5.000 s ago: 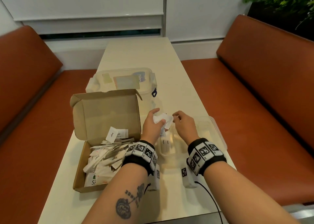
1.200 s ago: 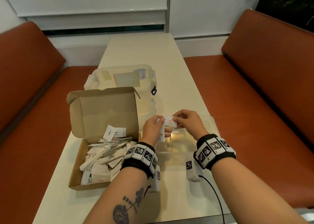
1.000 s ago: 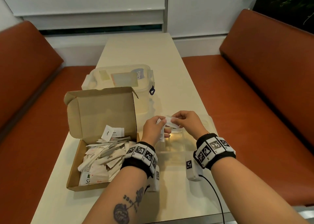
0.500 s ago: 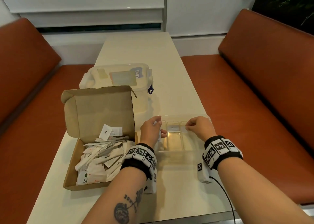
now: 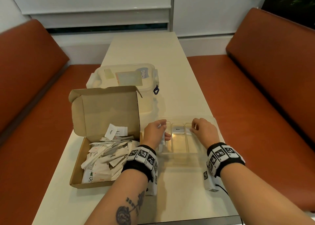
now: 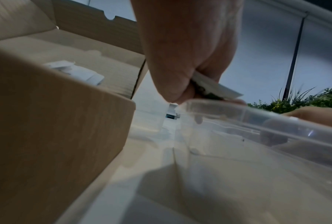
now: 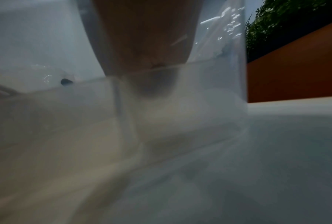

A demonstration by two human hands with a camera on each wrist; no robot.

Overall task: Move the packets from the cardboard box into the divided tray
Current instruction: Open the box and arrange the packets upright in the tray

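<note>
The open cardboard box (image 5: 102, 139) on the left holds a heap of white packets (image 5: 109, 154). The clear divided tray (image 5: 185, 152) stands to its right. One "Pepper" packet (image 5: 178, 129) lies at the far end of the tray's middle compartment. My left hand (image 5: 163, 131) hovers at the tray's left end and grips a few packets (image 6: 215, 86) between thumb and fingers. My right hand (image 5: 193, 128) is over the right compartment's far end, fingers curled, pinching a white packet (image 5: 188, 130). The right wrist view is blurred; it shows only the right hand (image 7: 146, 45) through the tray's wall.
A clear lidded plastic container (image 5: 126, 76) stands behind the box, whose raised lid (image 5: 105, 108) walls off the left. The cream table (image 5: 144, 47) is narrow, with orange bench seats (image 5: 255, 105) on both sides and its front edge near my forearms.
Both hands came down from above the tray into it. A Pepper packet now lies in the middle compartment, and my right hand has shifted right with another packet.
</note>
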